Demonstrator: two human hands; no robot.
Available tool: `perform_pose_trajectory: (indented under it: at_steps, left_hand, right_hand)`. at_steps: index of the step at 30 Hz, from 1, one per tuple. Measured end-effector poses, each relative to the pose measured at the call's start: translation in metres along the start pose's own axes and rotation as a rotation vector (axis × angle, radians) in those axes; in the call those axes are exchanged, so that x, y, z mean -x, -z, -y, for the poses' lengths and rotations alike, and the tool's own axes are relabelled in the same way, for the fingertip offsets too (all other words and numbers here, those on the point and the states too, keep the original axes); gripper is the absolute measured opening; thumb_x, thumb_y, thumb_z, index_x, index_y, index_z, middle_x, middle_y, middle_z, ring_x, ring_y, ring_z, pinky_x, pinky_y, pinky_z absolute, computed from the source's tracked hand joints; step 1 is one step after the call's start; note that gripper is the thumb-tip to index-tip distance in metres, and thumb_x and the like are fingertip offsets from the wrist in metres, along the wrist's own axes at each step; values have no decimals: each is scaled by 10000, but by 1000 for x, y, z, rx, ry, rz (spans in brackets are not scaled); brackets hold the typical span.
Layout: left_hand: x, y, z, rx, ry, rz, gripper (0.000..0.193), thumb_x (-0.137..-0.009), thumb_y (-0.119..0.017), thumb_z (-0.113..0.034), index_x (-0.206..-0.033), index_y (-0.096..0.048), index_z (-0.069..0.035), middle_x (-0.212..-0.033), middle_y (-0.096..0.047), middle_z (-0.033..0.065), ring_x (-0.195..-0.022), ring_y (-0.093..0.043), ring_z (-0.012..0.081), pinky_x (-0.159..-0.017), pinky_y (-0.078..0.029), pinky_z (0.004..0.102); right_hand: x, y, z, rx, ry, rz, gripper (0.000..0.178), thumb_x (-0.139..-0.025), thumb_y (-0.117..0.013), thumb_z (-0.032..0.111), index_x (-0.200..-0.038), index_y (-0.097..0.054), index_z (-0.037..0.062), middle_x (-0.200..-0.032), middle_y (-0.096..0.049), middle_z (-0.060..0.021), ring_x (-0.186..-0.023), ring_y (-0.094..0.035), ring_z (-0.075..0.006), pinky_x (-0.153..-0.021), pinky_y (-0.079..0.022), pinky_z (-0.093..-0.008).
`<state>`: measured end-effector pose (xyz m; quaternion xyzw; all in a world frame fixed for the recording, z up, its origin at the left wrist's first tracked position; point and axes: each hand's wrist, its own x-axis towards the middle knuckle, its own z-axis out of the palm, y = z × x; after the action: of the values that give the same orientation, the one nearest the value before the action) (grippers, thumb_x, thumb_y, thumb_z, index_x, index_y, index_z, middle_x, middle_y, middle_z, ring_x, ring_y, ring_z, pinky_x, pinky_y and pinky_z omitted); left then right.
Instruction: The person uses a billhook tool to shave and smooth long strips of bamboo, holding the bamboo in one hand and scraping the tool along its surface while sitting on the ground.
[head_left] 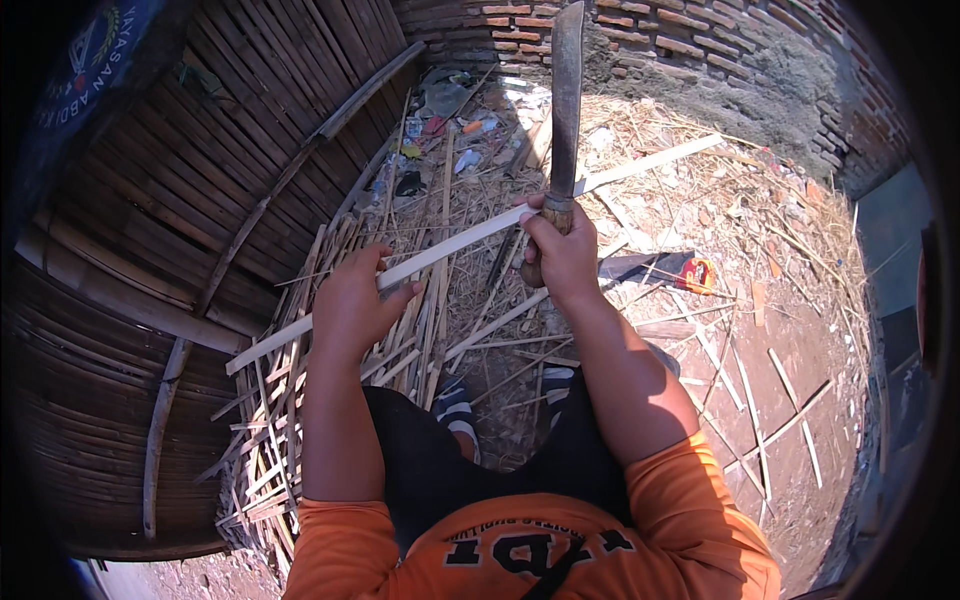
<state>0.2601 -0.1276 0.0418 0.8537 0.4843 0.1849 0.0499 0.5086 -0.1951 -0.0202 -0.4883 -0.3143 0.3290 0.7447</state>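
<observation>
A long pale bamboo strip (455, 243) slants across in front of me, its right end farther away than its left. Around its left part my left hand (358, 300) is closed, thumb and fingers on either side of the strip. My right hand (563, 250) grips the wooden handle of a machete (566, 100), whose long dark blade points up and away from me. The strip passes behind the machete near the base of the blade. Fingertips of my right hand are at the strip too; whether they press on it I cannot tell.
Split bamboo strips (275, 440) lie heaped at the left beside a slatted wooden wall (130, 240). Shavings (680, 210) and litter cover the ground up to the brick wall (690, 35). A red and yellow packet (696, 275) and loose sticks (765, 430) lie at the right.
</observation>
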Motion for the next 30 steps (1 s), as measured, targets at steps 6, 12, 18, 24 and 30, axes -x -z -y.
perform_pose_trajectory:
  at_steps: [6,12,18,24,30]
  left_hand:
    - [-10,-42,31,106,107,55,408,-879,-765,-457,-878,-705,-54,-687,-671,145,-697,-690,353,-638,-507,473]
    - [-10,-56,78,204,216,-28,446,-874,-749,-492,-897,-722,-47,-678,-673,159,-676,-689,370,-634,-512,474]
    - [-8,-54,106,200,232,-66,450,-871,-749,-492,-898,-725,-44,-679,-682,164,-676,-697,376,-634,-518,486]
    - [-7,-50,111,183,308,-59,437,-869,-756,-483,-945,-730,-53,-754,-710,165,-725,-711,375,-667,-533,490]
    - [-5,-53,103,201,304,14,469,-847,-778,-486,-1021,-732,-52,-841,-731,182,-810,-724,376,-729,-557,481]
  right_hand:
    - [-12,22,8,532,245,13,349,-880,-733,134,-1186,-639,-6,-888,-723,-113,-693,-668,-197,-617,-513,-327]
    - [-9,-14,9,1183,342,350,362,-805,-753,214,-1135,-639,121,-921,-721,-172,-847,-696,-420,-726,-554,-510]
    - [-39,-30,-33,1429,344,405,278,-844,-730,236,-1068,-626,108,-880,-700,-172,-820,-696,-407,-726,-553,-524]
    - [-39,-54,-35,1451,365,401,277,-827,-743,228,-1042,-635,90,-876,-706,-166,-833,-708,-381,-738,-559,-499]
    - [-33,-53,-61,1462,580,419,277,-822,-725,176,-1061,-609,98,-829,-680,-168,-789,-694,-400,-699,-554,-530]
